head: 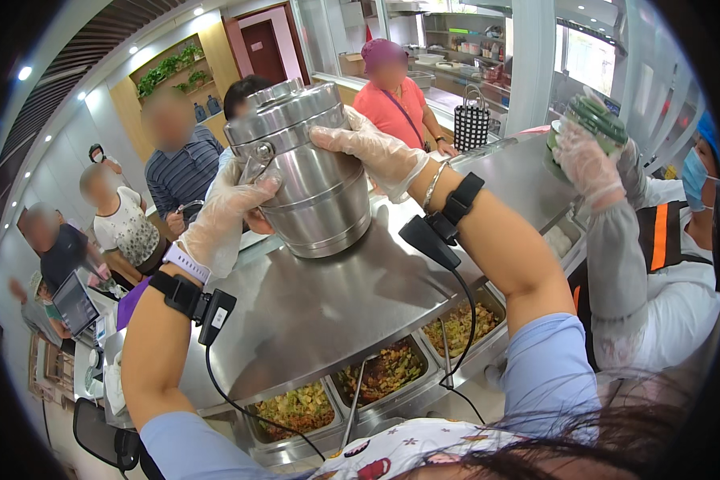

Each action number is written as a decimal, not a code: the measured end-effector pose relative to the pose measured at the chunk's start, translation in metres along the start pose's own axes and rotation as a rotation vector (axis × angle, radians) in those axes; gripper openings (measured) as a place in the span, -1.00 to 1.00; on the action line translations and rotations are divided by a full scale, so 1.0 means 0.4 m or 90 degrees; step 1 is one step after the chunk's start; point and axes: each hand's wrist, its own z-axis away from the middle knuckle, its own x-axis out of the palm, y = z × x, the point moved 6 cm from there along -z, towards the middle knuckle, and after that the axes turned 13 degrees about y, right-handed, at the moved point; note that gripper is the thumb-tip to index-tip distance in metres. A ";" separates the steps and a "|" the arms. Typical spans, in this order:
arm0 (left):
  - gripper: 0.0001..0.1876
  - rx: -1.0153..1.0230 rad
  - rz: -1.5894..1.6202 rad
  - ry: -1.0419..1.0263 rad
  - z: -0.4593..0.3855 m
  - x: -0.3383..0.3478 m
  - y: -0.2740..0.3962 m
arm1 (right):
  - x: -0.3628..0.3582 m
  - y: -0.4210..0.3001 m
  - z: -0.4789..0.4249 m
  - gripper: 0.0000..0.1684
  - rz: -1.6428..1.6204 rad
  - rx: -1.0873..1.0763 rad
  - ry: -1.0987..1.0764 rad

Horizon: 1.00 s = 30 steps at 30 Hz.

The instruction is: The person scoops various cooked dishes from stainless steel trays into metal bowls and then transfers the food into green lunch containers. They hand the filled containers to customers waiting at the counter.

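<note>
A lidded stainless steel food container [318, 180] is held up over the steel counter [312, 306], tilted a little. My left hand [234, 198], in a clear plastic glove, grips its left side near the lid clasp. On the upper right side lies my right hand [372, 144], gloved too, with its thumb near the lid's rim. Part of another person's fingers shows behind the container, below my left hand. Both my wrists carry black strapped devices with cables.
Below the counter's near edge sit several food trays [378, 372] with serving utensils. At the right, a masked co-worker [654, 258] holds a green container [594, 123]. Several people stand across the counter. A checkered bag [471, 126] stands at the back, a monitor [75, 303] at the left.
</note>
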 end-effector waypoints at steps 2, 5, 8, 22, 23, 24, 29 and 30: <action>-0.22 -0.033 0.036 0.030 0.056 0.042 0.047 | 0.000 -0.030 0.027 -0.07 -0.001 -0.042 0.016; -0.25 0.058 0.061 0.110 0.137 0.073 0.103 | 0.027 -0.101 0.107 -0.21 -0.017 -0.072 0.055; -0.27 0.022 0.083 0.072 0.214 0.094 0.152 | 0.077 -0.173 0.218 -0.29 -0.040 -0.094 0.038; -0.35 0.264 -0.375 0.083 0.259 0.114 0.434 | -0.047 -0.036 0.207 -0.32 -0.080 -0.059 0.063; -0.43 0.255 -0.498 0.066 0.256 0.152 0.457 | -0.020 -0.024 0.206 -0.38 -0.086 -0.013 0.035; -0.51 0.244 -0.619 0.047 0.247 0.172 0.464 | 0.004 -0.012 0.210 -0.43 -0.089 0.034 0.010; -0.49 0.108 -0.603 0.023 0.191 0.213 0.458 | 0.011 -0.069 0.311 0.23 0.090 -0.134 -0.132; -0.48 0.098 -0.610 0.012 0.178 0.234 0.460 | 0.009 -0.074 0.329 0.38 0.157 -0.187 -0.124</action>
